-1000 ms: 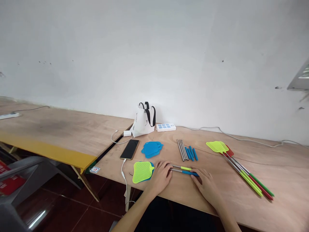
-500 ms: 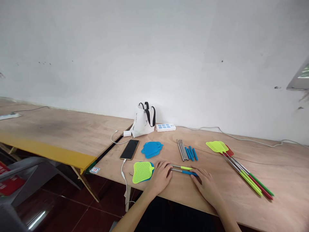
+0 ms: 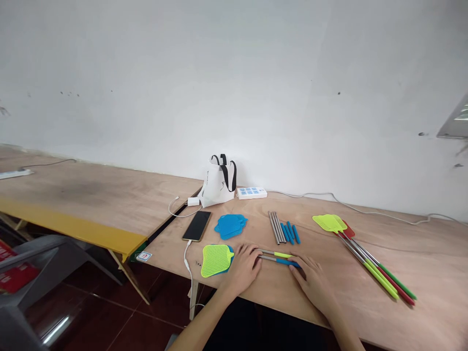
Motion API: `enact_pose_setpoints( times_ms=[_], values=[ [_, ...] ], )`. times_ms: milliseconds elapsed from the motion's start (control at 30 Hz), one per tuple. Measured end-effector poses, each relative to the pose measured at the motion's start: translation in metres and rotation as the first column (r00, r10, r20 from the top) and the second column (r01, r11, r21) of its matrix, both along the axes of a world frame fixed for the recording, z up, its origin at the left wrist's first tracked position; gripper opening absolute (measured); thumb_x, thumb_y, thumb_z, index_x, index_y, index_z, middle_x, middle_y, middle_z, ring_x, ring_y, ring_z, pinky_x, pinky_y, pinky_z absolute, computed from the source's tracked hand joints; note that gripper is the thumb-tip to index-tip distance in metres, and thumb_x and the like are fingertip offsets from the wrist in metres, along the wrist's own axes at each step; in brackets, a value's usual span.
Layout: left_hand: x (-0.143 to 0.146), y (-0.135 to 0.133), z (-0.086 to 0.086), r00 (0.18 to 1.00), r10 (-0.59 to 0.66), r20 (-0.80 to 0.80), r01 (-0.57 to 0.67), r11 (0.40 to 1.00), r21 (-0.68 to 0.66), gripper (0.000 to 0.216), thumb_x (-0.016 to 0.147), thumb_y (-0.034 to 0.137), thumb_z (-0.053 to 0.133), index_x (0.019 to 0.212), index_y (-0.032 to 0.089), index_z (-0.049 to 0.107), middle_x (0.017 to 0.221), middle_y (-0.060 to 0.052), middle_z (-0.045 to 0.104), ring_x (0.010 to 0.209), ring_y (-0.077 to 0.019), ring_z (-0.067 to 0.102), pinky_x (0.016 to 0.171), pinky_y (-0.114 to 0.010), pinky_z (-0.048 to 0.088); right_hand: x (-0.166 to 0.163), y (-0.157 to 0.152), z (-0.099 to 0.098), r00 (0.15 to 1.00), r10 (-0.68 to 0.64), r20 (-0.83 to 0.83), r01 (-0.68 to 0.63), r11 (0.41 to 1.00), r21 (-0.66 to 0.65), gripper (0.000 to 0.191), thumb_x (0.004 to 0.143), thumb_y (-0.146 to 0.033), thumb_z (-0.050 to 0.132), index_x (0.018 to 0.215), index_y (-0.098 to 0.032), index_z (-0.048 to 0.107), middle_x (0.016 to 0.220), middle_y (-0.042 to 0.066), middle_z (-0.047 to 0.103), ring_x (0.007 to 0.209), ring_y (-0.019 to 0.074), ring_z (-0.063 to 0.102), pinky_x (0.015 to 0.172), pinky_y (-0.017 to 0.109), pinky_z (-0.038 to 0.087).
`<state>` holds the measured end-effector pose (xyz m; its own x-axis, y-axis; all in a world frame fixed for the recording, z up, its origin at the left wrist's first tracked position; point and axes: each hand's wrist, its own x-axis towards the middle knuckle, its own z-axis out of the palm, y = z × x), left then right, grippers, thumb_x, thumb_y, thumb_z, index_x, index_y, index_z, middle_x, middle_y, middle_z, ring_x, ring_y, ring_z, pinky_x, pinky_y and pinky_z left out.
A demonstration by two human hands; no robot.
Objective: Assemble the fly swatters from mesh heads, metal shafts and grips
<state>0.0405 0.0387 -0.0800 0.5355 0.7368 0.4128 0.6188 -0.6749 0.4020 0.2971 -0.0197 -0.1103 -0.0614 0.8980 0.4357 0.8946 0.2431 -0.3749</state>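
Observation:
My left hand (image 3: 244, 267) lies on the wooden table (image 3: 420, 253), fingers curled over the neck of a yellow-green fly swatter head (image 3: 215, 260) that rests on a blue one. My right hand (image 3: 311, 279) rests with its fingertips on the blue grip of a metal rod (image 3: 281, 261). A second rod with a yellow-green grip (image 3: 278, 253) lies just behind it. Both rods run between my hands.
Behind lie a stack of blue swatter heads (image 3: 230, 225), several metal rods with blue grips (image 3: 282, 230) and a phone (image 3: 197, 225) on a cable. A white bag (image 3: 218, 186) and a power strip (image 3: 251, 192) stand by the wall. Assembled swatters (image 3: 365, 256) lie at the right.

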Motion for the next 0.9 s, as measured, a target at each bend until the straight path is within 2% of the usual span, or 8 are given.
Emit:
enact_pose_setpoints(
  times_ms=[667,800,900],
  values=[
    [-0.001,-0.0012,0.0014,1.0,0.006,-0.01,-0.006,1.0,0.016,0.018,0.096,0.017,0.055,0.111,0.023,0.063,0.125,-0.003,0.064,0.119,-0.0226,0.057,0.109,-0.044,0.042,0.0001,-0.0014,-0.0003,1.0,-0.007,0.024,0.006,1.0,0.011,0.033,0.102,-0.047,0.04,0.116,-0.031,0.065,0.132,0.003,0.065,0.12,0.024,0.061,0.1,0.044,0.047],
    [-0.0015,-0.0022,0.0032,1.0,-0.007,-0.014,0.007,1.0,0.01,0.021,0.097,0.013,0.052,0.112,0.023,0.061,0.126,-0.003,0.063,0.121,-0.0227,0.056,0.11,-0.044,0.041,0.0001,-0.0003,-0.0028,1.0,-0.007,0.009,0.007,1.0,0.005,0.033,0.102,-0.047,0.04,0.115,-0.028,0.063,0.125,0.006,0.067,0.117,0.0247,0.063,0.099,0.044,0.048],
    [-0.0009,-0.0028,0.0041,1.0,0.001,-0.005,-0.001,1.0,-0.009,0.024,0.095,0.01,0.049,0.113,0.022,0.058,0.122,-0.004,0.065,0.118,-0.0229,0.057,0.108,-0.044,0.043,0.0021,0.001,-0.0076,0.998,-0.06,-0.004,0.06,0.998,0.003,0.036,0.101,-0.05,0.04,0.117,-0.025,0.059,0.12,0.009,0.069,0.112,0.0268,0.065,0.097,0.046,0.049]
  ],
)
